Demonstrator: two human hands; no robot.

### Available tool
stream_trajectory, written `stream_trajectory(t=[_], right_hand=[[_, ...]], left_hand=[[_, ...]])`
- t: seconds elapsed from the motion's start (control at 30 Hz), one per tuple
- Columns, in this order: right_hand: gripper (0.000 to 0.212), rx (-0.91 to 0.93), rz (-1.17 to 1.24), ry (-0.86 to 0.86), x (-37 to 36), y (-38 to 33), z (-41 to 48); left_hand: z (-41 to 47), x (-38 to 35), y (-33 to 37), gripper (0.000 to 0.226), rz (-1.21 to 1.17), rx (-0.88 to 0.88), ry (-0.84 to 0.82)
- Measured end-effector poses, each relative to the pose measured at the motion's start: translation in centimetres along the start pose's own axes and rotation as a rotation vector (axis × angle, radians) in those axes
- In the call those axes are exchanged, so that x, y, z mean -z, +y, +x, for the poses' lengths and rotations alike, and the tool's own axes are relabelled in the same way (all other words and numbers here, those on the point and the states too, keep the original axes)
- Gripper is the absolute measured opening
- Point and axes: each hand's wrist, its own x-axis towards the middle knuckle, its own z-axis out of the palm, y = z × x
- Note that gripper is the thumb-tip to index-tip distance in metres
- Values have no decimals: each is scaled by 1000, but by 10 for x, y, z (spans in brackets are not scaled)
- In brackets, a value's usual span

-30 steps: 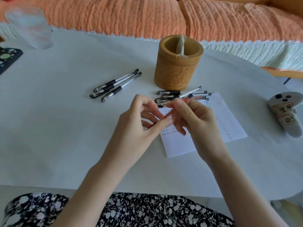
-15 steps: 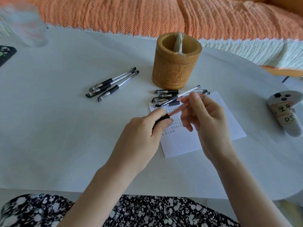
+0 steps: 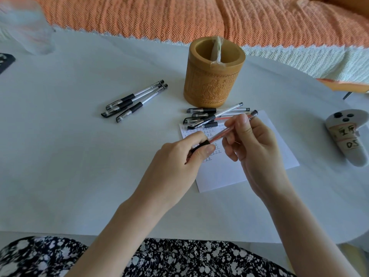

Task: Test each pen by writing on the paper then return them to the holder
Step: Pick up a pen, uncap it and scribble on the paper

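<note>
A clear pen with red ink (image 3: 221, 133) hangs slanted above the white paper (image 3: 229, 176). My left hand (image 3: 179, 156) grips its black front end, and my right hand (image 3: 253, 144) pinches the barrel near its back end. The paper bears rows of small written marks. Behind it stands the carved bamboo holder (image 3: 213, 84), with a strip of clear plastic inside. Several black gel pens (image 3: 205, 117) lie in a heap between holder and paper. Three more black pens (image 3: 135, 100) lie to the left.
A grey controller (image 3: 347, 136) with paper labels lies at the table's right edge. A blurred clear glass (image 3: 30, 31) stands at the far left, a dark patterned object (image 3: 4, 62) beside it. An orange and white blanket (image 3: 219, 19) runs behind the table.
Both hands have drawn a little apart along the red pen: my left hand closed round its black front end, and my right hand slid toward the back end.
</note>
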Motion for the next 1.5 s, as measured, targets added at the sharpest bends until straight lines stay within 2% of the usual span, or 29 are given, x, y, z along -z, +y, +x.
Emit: stream_trajectory(t=[0.23,0.4,0.5,0.6,0.7,0.77,0.83,0.9,1.0,1.1,1.5], right_hand=[[26,-37,76,-34,4,-7,-1],[27,-169,35,-164,-1,-7,-3],[26,-249,5,-209,-3,-3,-3],[7,-239,80,-116,3,-4,-1],[31,-171,78,-22,15,-7,4],[38,-153,48,-20,20,-6,5],[34,-178,6,22,19,-4,4],[29,-175,-149,94,16,1,3],[35,-110,-402,193,10,7,3],[42,-50,-498,279,6,13,5],[37,49,-570,372,-1,31,4]], left_hand=[[-5,4,1,21,-126,-20,-20],[-6,0,-4,18,-15,-78,-6],[-4,-3,-4,24,-10,-77,-24],[-3,-3,-10,30,9,-32,-25],[0,1,-19,27,126,11,-21],[1,3,-22,25,239,20,-21],[0,4,-22,26,285,37,-28],[0,3,-21,30,309,60,-51],[1,2,-21,34,357,66,-72],[2,0,-23,35,408,60,-72],[3,-2,-24,35,447,44,-64]])
